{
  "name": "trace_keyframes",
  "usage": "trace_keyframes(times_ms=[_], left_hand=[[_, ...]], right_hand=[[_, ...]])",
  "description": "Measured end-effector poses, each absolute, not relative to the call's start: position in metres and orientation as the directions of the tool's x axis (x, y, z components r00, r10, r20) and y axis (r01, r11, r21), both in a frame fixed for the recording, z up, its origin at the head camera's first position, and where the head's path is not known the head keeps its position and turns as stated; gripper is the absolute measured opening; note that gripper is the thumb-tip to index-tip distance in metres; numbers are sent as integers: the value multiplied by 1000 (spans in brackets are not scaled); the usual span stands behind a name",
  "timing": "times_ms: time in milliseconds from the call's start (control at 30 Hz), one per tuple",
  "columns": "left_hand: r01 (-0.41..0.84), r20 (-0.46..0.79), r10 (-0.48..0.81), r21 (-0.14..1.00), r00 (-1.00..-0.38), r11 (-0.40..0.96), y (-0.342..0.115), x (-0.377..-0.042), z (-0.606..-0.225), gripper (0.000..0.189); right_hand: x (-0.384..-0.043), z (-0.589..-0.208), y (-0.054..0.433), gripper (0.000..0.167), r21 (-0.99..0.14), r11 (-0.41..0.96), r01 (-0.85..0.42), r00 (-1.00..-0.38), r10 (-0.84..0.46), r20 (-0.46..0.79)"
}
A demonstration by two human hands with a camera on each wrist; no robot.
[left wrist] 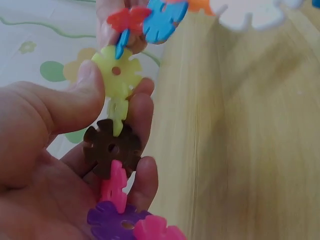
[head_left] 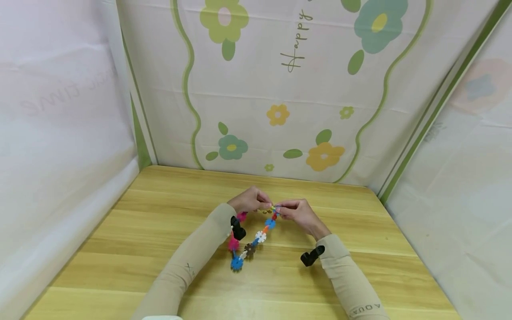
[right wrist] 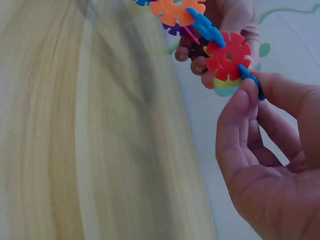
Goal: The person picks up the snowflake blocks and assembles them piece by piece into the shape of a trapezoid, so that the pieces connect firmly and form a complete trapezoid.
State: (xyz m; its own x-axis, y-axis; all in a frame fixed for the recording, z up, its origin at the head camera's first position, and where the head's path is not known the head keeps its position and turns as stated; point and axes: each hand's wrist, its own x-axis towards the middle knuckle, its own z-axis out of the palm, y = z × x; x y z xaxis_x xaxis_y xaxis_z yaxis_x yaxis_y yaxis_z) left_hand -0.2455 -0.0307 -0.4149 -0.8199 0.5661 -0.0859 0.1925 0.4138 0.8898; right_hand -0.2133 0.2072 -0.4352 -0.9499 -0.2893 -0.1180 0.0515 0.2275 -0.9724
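A chain of notched plastic snowflake discs hangs in a loop between both hands, with a white disc (head_left: 261,236) and a blue disc (head_left: 236,264) lower down. At one end, my left hand (head_left: 250,200) pinches a yellow disc (left wrist: 122,80). A brown disc (left wrist: 100,150), a pink one and a purple disc (left wrist: 104,220) trail across the left fingers. My right hand (head_left: 299,214) pinches a small blue disc (right wrist: 256,86) slotted into a red disc (right wrist: 220,61). The two ends meet or nearly meet; whether yellow and blue interlock I cannot tell.
The wooden table (head_left: 132,249) spreads beneath the hands. White printed cloth (head_left: 248,89) walls off its back and both sides. A black wrist mount (head_left: 238,229) sits on the left sleeve, another black mount (head_left: 313,256) on the right.
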Motion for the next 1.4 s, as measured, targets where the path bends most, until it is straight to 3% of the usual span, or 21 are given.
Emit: trace_keyframes(times_ms=[167, 600, 1067, 1400], left_hand=[[205, -88, 596, 890, -798, 407, -32, -247, -418, 19], [147, -96, 524, 903, -846, 403, -30, -247, -418, 17], [162, -76, 495, 893, -866, 420, -24, -244, -414, 20], [198, -100, 557, 872, -824, 448, -24, -241, -415, 28]], right_hand=[[-213, -435, 211, 36, -968, 235, 85, -923, -348, -165], [-214, -437, 204, 31, -975, 190, 113, -966, -208, -153], [-213, -440, 202, 30, -986, 133, 98, -979, -163, -119], [-213, -444, 212, 32, -965, 251, 77, -968, -213, -132]])
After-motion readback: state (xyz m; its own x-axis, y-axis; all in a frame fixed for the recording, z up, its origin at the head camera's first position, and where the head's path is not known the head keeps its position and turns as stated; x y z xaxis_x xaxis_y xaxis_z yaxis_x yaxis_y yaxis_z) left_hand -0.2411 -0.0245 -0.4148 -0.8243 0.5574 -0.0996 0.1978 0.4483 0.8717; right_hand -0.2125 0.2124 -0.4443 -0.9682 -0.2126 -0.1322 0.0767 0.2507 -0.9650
